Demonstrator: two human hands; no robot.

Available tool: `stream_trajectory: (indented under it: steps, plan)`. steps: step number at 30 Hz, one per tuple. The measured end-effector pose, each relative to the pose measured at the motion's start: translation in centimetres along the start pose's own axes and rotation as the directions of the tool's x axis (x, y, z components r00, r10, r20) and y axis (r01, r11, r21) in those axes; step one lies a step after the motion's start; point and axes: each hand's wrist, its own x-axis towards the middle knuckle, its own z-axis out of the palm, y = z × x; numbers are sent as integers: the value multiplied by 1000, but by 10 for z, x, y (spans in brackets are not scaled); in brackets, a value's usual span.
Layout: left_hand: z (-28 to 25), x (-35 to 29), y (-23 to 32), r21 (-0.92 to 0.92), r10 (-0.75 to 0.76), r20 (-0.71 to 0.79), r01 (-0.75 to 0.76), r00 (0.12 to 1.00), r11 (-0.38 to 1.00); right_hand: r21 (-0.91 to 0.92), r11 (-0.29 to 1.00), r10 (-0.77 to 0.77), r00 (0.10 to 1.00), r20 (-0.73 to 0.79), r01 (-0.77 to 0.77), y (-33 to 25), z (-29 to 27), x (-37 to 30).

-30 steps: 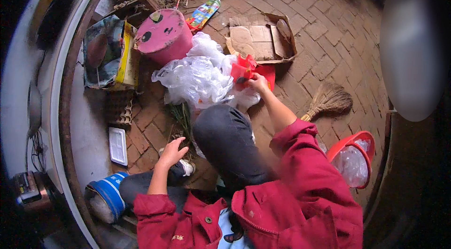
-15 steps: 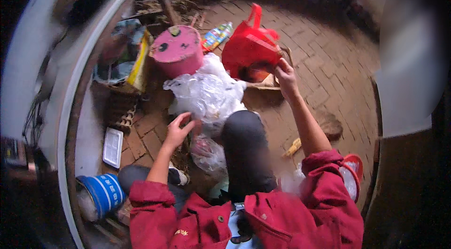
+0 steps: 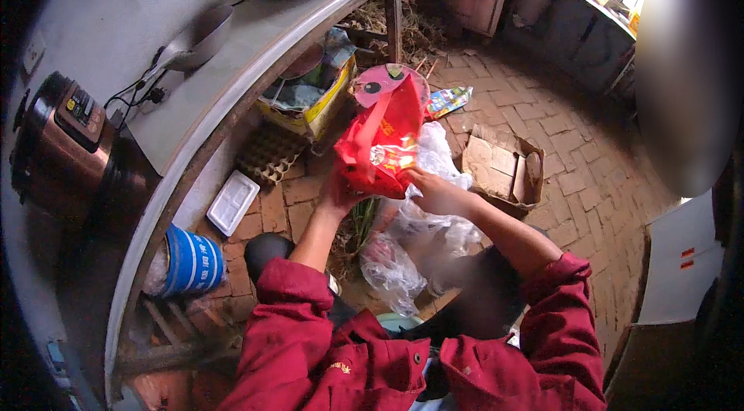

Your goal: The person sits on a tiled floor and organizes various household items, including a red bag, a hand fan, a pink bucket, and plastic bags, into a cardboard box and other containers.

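Brick floor (image 3: 577, 225) under everything, herringbone courses on the far right. Worktop (image 3: 256, 39) runs along the left wall, near to far, a bronze cooker (image 3: 66, 151) at its near left end. In front of me on the floor, a heap of clear plastic bags (image 3: 394, 265), crumpled, partly behind my right forearm. Far left, a yellow-sided box (image 3: 329, 108), half under the worktop. Right of the heap, a shallow open cardboard box (image 3: 490, 163). Pink tub (image 3: 381, 76) beyond, partly hidden.

Red bag (image 3: 387, 139): off the floor, raised ahead of me, covering part of the tub from my view; pale and gold print on its side. It sits just beyond my wrists, bridging the space from left to right.

Left of it, low down: egg tray (image 3: 270, 153), then a white tray (image 3: 233, 203) nearer me. Colourful packet (image 3: 449, 101), far side, right of the tub.

Smallest, my hands: left hand (image 3: 339, 192) gripping the bag's near left part, fingers mostly hidden; right hand (image 3: 430, 190) pinching its near right edge.
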Motion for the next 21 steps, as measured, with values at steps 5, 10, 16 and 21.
stream_trajectory:
  steps: [5,10,16,21]
  plan:
    - [-12,-14,-28,316,302,-208,-229,930,921,41,991,136,980,-146,-131,34,37,9]
    - [1,-2,-61,392,310,-481,-115,820,913,774,623,397,809,-434,110,137,94,-5]
    - [-43,-19,-49,150,121,-623,-34,773,988,969,-218,642,731,229,-112,124,77,-6]
    - [-25,-18,-45,429,391,-573,-142,721,892,907,-351,518,759,394,-232,136,60,-28]
